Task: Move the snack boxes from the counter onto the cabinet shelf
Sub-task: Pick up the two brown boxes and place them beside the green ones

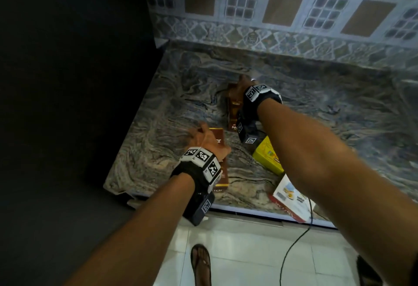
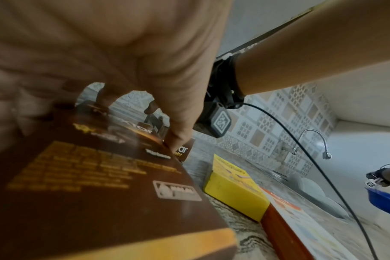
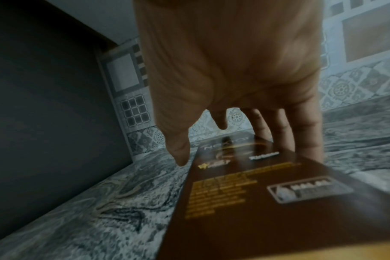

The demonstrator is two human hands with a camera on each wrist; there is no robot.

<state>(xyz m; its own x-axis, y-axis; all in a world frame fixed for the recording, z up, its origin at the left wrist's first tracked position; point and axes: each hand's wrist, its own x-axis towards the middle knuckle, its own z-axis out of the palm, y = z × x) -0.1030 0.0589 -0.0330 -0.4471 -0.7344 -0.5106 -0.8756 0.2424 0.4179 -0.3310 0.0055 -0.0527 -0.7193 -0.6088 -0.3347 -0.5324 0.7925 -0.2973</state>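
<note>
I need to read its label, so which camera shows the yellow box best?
The left wrist view: the yellow box lies unobstructed on the counter. The head view shows it partly behind the right forearm. The right wrist view misses it.

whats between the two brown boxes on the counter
Nothing: in the head view only bare marble counter separates the near brown box under the left hand from the far brown box under the right hand.

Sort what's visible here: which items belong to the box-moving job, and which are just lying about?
Job:
left brown box, under the left hand
right brown box, under the right hand
yellow box
white-red box
counter

Lying about:
cable
faucet
blue tub
</note>
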